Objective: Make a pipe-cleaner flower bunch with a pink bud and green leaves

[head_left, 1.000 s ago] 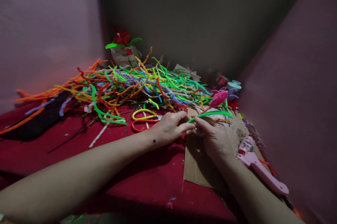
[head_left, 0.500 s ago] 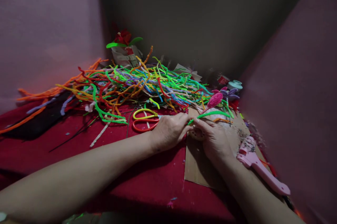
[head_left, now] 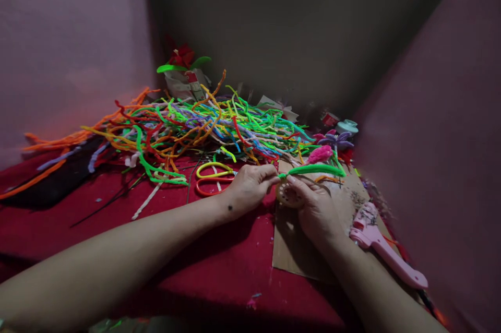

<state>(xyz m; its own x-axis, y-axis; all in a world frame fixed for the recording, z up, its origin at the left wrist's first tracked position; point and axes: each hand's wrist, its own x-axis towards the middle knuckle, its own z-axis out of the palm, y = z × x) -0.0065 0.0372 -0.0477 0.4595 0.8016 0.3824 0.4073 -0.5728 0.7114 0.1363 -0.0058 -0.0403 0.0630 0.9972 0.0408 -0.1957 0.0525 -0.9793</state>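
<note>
My left hand (head_left: 250, 187) and my right hand (head_left: 315, 205) meet over the left edge of a cardboard sheet (head_left: 293, 249). Both pinch the near end of a green pipe-cleaner stem (head_left: 313, 169) that runs to the right. A fuzzy pink flower head (head_left: 320, 154) sits just above that stem. A round tan disc with small holes (head_left: 287, 194) lies under my right fingers. Whether the flower head is joined to the stem is hard to tell.
A big heap of coloured pipe cleaners (head_left: 188, 124) covers the back of the red cloth (head_left: 219, 270). Yellow-and-red-handled scissors (head_left: 213, 176) lie left of my hands. A pink glue gun (head_left: 383, 252) rests at the right. A red pipe-cleaner flower (head_left: 182, 59) stands behind.
The pink flower head has dropped lower, close to the green stem. My hands shifted slightly and the tan disc under my right fingers has come into view.
</note>
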